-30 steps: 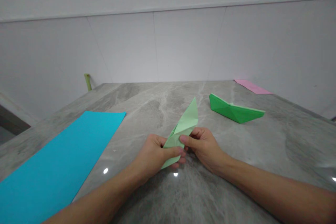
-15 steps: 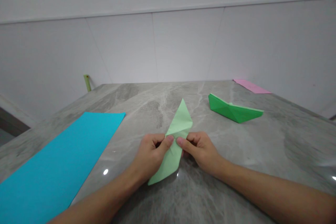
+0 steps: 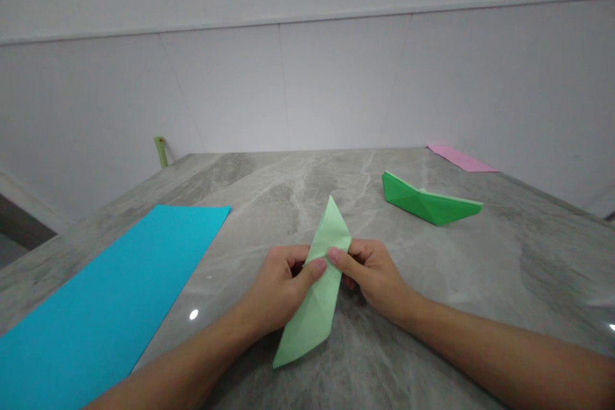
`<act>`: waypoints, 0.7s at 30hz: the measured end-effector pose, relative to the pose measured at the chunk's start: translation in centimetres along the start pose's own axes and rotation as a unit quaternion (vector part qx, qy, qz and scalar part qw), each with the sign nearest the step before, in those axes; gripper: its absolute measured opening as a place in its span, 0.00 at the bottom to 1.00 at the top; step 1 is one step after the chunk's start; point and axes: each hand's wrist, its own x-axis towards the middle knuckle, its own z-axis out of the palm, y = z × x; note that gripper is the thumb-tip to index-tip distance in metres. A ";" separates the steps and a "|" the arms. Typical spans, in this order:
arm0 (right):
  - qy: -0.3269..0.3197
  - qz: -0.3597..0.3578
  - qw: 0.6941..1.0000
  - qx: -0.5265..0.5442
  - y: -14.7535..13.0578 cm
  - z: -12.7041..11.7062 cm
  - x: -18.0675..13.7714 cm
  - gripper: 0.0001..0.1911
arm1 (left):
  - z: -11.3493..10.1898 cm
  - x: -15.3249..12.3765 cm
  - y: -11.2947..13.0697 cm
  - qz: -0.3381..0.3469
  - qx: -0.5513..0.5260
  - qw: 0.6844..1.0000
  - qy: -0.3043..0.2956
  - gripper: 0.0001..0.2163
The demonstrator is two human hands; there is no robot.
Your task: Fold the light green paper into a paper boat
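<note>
A folded sheet of light green paper (image 3: 312, 314), pointed at its far and near ends, is pinched between both hands above the table. My left hand (image 3: 283, 285) grips its left edge, thumb on top and fingers curled behind. On the right edge, my right hand (image 3: 375, 272) holds it the same way, and the two thumb tips nearly meet at the middle. The fingertips behind the paper are hidden. Farther off to the right rests a darker green folded paper boat (image 3: 427, 204), apart from both hands.
A large blue sheet (image 3: 125, 295) lies flat on the left of the grey marbled table (image 3: 269, 186). Pink paper (image 3: 461, 159) lies at the far right corner. Behind the table stands a white wall (image 3: 331, 83), with a small green post-like object (image 3: 161, 152) at the back left.
The light green paper has shifted nearer to me, its far tip and near tip both lower in view. My thumbs have slid slightly along it and to the right.
</note>
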 end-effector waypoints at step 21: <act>0.078 0.034 0.995 0.059 0.7 -0.7 0.2 0.24 | -0.5 -0.4 0.4 -0.093 -0.087 0.988 -0.087 0.18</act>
